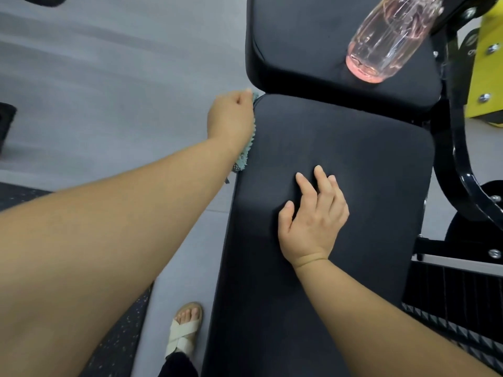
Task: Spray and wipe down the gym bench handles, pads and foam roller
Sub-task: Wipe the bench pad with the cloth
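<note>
A long black bench pad [367, 164] runs up the middle, with a second black pad [294, 42] beyond it. My left hand [231, 118] holds a teal cloth [243, 156] against the long pad's left side edge, near its far corner. My right hand [313, 216] rests on top of the long pad, fingers loosely spread. A clear spray bottle [389, 39] with a little pink liquid stands on the far pad; its head is out of frame.
Black steel frame tubes [468, 186] and a yellow machine part [487, 66] stand to the right of the bench. A ribbed black plate [457, 295] lies at lower right. Grey floor [109, 91] spreads left; my sandalled foot [185, 330] stands beside the bench.
</note>
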A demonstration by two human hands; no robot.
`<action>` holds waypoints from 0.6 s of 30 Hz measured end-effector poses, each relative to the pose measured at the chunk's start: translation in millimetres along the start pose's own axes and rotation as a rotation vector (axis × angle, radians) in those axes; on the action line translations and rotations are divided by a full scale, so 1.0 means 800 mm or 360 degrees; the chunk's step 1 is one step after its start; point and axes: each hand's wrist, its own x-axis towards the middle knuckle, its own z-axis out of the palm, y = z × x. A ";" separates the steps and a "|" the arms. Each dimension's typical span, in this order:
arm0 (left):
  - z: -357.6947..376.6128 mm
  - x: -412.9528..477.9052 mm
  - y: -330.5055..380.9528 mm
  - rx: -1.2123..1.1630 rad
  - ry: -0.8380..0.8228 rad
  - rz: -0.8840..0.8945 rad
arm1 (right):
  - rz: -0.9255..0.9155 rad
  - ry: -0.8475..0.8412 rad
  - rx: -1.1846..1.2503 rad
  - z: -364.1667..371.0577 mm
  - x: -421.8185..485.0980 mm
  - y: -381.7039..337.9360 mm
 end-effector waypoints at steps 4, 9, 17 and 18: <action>-0.001 -0.025 -0.025 0.0020 -0.0067 -0.0131 | 0.0033 -0.0079 -0.0004 -0.003 0.005 -0.002; -0.007 -0.051 -0.047 -0.0122 0.0011 -0.0242 | -0.0187 -0.0251 0.0144 -0.036 0.036 0.034; 0.001 0.021 0.038 0.0351 -0.0008 0.0129 | -0.0301 -0.0257 -0.0194 -0.024 0.088 0.108; 0.004 0.026 0.046 0.0499 -0.0056 0.0211 | -0.0306 -0.0246 -0.0185 -0.022 0.089 0.109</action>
